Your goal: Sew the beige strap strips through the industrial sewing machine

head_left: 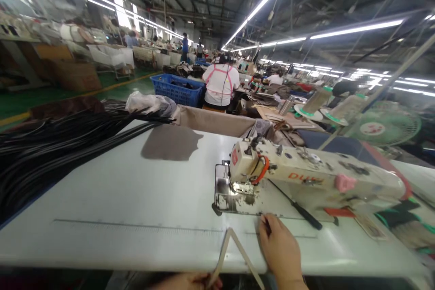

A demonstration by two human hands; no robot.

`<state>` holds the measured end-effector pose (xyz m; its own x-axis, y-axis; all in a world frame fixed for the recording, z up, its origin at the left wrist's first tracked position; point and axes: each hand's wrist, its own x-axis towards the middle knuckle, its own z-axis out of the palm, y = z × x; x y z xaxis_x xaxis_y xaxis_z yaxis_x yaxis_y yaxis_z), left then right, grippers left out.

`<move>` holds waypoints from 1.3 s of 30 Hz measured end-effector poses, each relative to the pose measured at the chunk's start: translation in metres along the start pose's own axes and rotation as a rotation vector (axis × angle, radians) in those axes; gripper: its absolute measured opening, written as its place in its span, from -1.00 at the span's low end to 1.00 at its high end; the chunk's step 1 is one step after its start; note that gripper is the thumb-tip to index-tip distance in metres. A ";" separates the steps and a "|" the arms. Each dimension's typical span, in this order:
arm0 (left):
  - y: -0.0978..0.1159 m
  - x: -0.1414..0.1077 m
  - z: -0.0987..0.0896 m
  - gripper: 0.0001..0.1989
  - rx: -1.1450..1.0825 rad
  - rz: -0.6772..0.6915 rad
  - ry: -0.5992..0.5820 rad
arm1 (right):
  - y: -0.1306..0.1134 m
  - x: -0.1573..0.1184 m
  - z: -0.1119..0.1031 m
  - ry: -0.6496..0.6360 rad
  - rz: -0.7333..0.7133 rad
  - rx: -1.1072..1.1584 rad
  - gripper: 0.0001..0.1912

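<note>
A narrow beige strip [223, 253] is bent to a sharp point on the table's front edge, its two legs running downward. My left hand [190, 281], partly cut off by the bottom of the view, is closed round the lower end of the left leg. Right of the strip, my right hand [281, 249] lies on the tabletop with curled fingers; whether they hold anything is hidden. Just beyond its fingertips is the sewing machine [288, 172], its lamp lit over the needle plate. A black-handled screwdriver-like tool [307, 215] leans beside the machine bed.
A brown-grey cut piece [171, 142] lies on the white table [136, 195], which bears a printed ruler. Long black strips [61, 154] hang over the left edge. Thread cones [317, 102] and a green fan [387, 124] stand right. A person [221, 84] sits ahead near a blue crate [178, 90].
</note>
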<state>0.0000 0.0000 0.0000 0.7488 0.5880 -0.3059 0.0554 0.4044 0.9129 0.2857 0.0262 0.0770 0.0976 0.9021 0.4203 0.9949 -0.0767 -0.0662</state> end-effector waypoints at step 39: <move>0.140 0.057 0.000 -0.22 -0.333 0.136 0.110 | -0.004 -0.002 -0.003 -0.018 0.014 0.055 -0.86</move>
<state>0.0509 0.0901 0.1108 0.6580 0.7164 -0.2321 -0.2709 0.5128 0.8147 0.2812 0.0235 0.0791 0.1102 0.9088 0.4025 0.9903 -0.0662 -0.1218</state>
